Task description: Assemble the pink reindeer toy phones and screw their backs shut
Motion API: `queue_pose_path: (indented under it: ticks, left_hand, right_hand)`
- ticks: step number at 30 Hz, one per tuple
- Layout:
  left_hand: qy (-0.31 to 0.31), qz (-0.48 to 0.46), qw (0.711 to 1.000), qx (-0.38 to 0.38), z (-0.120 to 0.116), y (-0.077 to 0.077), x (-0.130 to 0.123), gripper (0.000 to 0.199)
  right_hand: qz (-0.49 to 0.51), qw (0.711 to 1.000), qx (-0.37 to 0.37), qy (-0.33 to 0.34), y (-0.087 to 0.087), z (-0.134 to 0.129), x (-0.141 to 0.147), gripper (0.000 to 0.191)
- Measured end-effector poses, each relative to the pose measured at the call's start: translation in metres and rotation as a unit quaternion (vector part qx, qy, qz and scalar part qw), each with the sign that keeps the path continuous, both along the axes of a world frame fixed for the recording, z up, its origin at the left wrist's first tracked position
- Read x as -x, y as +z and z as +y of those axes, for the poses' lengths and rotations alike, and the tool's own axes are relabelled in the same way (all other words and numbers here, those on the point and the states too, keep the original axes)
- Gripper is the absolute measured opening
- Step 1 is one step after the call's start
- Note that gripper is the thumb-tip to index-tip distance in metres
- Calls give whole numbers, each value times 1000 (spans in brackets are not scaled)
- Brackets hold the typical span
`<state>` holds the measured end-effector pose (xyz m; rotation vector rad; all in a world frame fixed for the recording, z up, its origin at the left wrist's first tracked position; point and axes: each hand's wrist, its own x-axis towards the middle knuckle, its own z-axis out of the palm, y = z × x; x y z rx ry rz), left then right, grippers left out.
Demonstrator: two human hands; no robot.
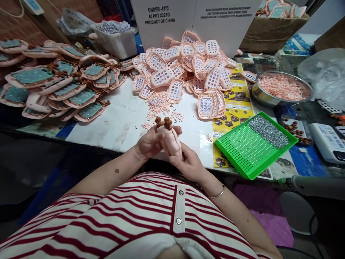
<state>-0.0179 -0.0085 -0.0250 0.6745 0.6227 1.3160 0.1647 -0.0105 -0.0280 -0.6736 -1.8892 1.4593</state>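
Close in front of me, a pink plastic toy phone shell point(172, 143) is tilted upright, with two brown knob-like pieces point(167, 122) at its top end. My left hand point(150, 142) is closed around its upper left side. My right hand point(189, 162) grips the lower right side, thumb on the pink surface. The face of the shell turned away from me is hidden. Just beyond lie small pink button pieces point(159, 108) in a loose scatter. Behind them is a heap of pink front covers with keypad holes point(175, 90).
Pink half-shells with greenish boards point(83, 97) are stacked at left. To the right lie a green tray point(237, 147) with small metal screws point(266, 129), a steel bowl point(262, 99) of pink pieces and a white device point(325, 140). A white carton point(172, 32) stands behind.
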Motion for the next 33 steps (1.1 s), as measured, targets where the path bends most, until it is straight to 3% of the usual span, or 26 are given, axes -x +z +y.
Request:
queue_pose_path:
  ticks: [2, 5, 10, 14, 17, 22, 28, 33]
  left_hand:
    - [25, 13, 999, 24, -1, 2, -4, 45]
    - [41, 22, 998, 40, -3, 7, -11, 49]
    - [66, 38, 997, 26, -6, 13, -15, 44]
    - [100, 62, 993, 28, -8, 18, -22, 40]
    - [116, 102, 988, 8, -9, 20, -29, 38]
    - [113, 152, 981, -36, -14, 17, -31, 32]
    - [156, 193, 968, -41, -19, 21, -32, 30]
    - [148, 247, 956, -56, -15, 25, -33, 33]
  right_hand:
    - [-67, 990, -100, -67, 2, -3, 0, 60]
    - [-113, 968, -177, -140, 1, -8, 0, 58]
    - [-100, 960, -205, -163, -1, -10, 0, 35]
    - [-76, 957, -211, -182, -2, -6, 0, 41]
    - [-34, 960, -183, -207, -5, -3, 0, 42]
    - [-3, 973, -43, -226, -8, -4, -3, 42]
    - [14, 970, -74, -230, -8, 2, -3, 37]
    - [86, 977, 33, -194, -12, 10, -3, 44]
